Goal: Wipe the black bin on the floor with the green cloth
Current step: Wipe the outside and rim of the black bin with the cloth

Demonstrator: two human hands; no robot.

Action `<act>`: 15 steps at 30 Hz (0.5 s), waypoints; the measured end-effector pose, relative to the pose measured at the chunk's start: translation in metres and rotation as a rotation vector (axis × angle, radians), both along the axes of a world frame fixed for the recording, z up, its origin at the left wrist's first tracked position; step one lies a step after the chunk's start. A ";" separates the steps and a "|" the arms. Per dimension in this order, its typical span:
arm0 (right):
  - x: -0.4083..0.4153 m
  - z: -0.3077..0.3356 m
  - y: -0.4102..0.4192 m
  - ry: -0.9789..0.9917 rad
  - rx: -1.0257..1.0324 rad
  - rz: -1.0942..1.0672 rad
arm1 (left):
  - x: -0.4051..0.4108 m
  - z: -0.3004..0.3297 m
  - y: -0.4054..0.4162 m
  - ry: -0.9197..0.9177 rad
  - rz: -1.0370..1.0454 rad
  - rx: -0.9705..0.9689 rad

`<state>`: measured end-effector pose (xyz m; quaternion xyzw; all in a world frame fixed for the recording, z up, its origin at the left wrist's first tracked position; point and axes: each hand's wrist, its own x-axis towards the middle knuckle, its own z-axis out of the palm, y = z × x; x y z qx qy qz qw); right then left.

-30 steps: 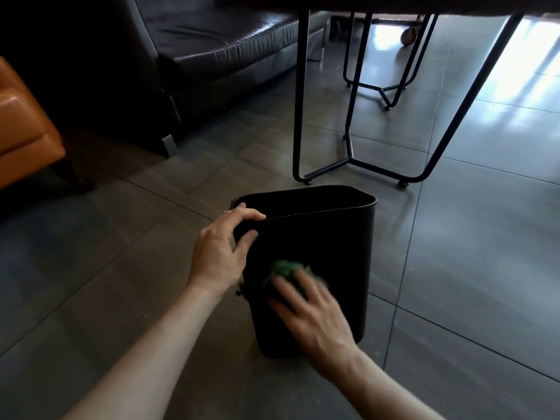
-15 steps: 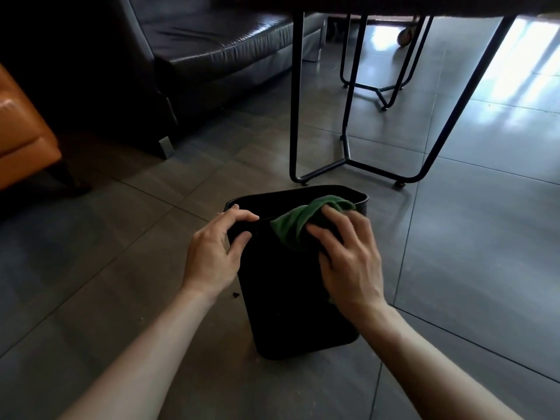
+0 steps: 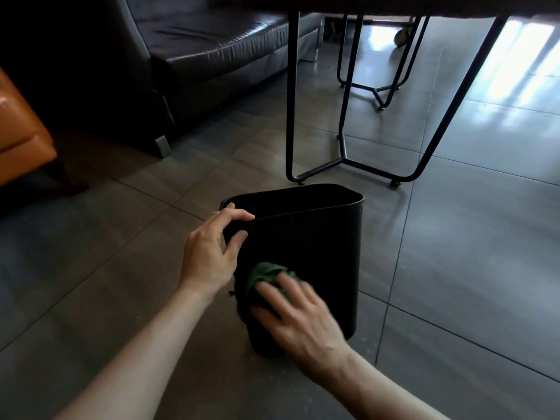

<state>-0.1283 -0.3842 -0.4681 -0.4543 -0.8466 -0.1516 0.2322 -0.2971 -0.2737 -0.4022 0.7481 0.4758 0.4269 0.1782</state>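
While the left hand [image 3: 212,253] gripped the rim of the black plastic bin [image 3: 318,237] on the grey tiled floor [image 3: 454,268], the right hand [image 3: 303,319], flat-fingered, pressed a crumpled green cloth [image 3: 263,274] low on its near wall.

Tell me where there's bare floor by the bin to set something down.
Bare tile right of the black bin, before the table frame. More left of the left hand, toward the orange chair. Crowded: the bin's near side, where the right hand presses the green cloth.
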 end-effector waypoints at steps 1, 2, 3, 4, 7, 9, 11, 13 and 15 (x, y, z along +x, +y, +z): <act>-0.011 -0.002 0.003 -0.046 0.002 0.042 | -0.002 0.001 -0.002 0.008 -0.006 0.002; -0.017 -0.006 0.004 -0.101 -0.016 0.065 | -0.003 0.002 -0.003 0.013 -0.012 -0.001; -0.019 -0.012 0.003 -0.153 -0.049 0.073 | -0.005 0.002 -0.005 0.012 -0.018 -0.006; -0.016 -0.018 0.000 -0.196 -0.077 0.074 | -0.005 0.001 -0.005 0.010 -0.023 -0.013; 0.013 -0.032 -0.010 -0.277 -0.135 0.070 | -0.004 -0.001 -0.001 -0.008 -0.010 -0.025; 0.043 -0.035 -0.019 -0.348 -0.178 0.043 | -0.003 -0.004 0.002 -0.030 -0.005 -0.037; 0.074 -0.027 -0.026 -0.275 -0.241 -0.027 | -0.003 -0.005 0.004 -0.050 -0.009 -0.045; 0.105 -0.009 -0.023 -0.038 -0.257 -0.233 | -0.003 -0.005 0.006 -0.061 -0.017 -0.046; 0.138 0.021 -0.008 0.215 -0.232 -0.489 | -0.003 -0.005 0.008 -0.061 -0.025 -0.042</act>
